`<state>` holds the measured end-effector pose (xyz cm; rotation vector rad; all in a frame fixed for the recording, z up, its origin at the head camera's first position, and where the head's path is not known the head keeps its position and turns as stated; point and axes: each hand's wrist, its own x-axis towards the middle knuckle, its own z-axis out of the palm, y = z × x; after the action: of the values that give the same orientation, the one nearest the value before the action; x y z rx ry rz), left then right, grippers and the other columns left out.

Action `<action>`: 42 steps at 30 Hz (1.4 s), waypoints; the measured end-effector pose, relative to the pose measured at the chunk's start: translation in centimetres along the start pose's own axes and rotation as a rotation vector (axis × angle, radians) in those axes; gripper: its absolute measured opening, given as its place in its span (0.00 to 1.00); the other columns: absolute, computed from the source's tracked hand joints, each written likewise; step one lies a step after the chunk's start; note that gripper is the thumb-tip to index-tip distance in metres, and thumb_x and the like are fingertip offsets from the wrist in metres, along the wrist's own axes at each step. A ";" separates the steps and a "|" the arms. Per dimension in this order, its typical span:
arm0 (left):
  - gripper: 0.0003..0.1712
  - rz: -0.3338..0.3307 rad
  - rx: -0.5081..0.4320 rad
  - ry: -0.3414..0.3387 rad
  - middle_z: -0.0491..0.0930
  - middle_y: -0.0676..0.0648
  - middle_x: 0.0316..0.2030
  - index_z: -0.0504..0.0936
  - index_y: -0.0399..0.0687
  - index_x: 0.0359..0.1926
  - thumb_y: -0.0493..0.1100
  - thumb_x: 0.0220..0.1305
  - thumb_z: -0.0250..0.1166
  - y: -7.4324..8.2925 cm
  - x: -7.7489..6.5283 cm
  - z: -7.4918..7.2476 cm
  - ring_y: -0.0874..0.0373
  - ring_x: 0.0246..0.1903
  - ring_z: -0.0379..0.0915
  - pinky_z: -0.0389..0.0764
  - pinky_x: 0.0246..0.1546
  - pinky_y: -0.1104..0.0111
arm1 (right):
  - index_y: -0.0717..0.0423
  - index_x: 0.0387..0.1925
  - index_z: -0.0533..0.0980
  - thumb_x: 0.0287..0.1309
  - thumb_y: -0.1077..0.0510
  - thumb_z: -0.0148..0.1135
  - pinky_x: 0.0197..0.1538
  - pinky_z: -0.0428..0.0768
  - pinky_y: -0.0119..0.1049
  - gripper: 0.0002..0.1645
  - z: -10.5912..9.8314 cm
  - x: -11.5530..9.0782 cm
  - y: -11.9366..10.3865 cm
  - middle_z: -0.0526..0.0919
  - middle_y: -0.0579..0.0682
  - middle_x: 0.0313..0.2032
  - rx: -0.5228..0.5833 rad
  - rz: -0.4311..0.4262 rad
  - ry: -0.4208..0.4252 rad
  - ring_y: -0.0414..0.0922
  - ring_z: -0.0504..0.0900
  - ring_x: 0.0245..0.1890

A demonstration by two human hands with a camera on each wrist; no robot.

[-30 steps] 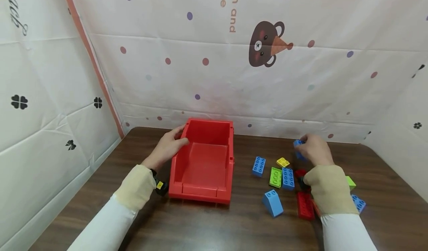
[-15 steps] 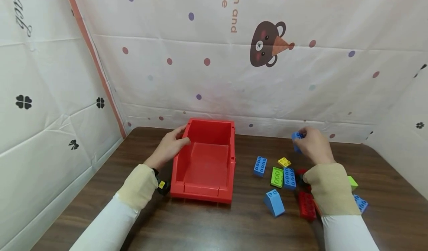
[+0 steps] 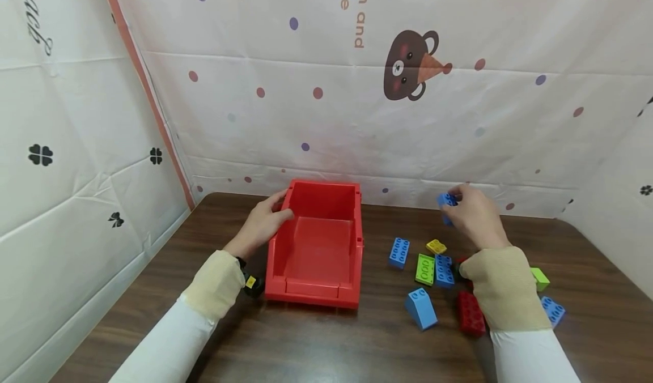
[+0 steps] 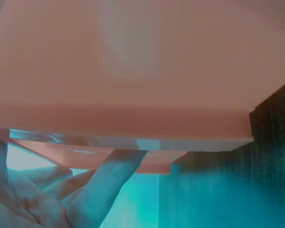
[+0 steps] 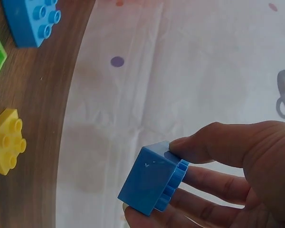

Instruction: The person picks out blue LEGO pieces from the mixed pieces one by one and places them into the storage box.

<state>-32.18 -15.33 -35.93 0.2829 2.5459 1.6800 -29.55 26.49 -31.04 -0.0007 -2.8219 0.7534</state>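
Within the right grip, a glossy blue studded brick.

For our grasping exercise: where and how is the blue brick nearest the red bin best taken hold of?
Probably grip the blue brick across its two long sides, near the middle, from above: it lies studs up, longer than wide, and the red bin and green brick stand apart from it, leaving finger room.

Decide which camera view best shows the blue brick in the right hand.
The right wrist view: the blue brick appears large, its smooth side and studs clear. The head view shows it small, partly covered by the right hand; the left wrist view misses it.
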 end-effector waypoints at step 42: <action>0.38 -0.015 -0.018 0.008 0.74 0.36 0.68 0.59 0.56 0.83 0.44 0.75 0.57 0.9 -0.5 1.6 0.36 0.53 0.83 0.90 0.45 0.54 | 0.68 0.68 0.72 0.72 0.59 0.65 0.53 0.85 0.61 0.29 0.5 -1.9 -8.7 0.74 0.70 0.64 0.012 -0.191 0.023 0.64 0.82 0.52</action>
<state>-31.36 -13.64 -35.79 0.2563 2.5305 1.7009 -27.36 18.61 -27.58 0.2561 -2.7456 0.7216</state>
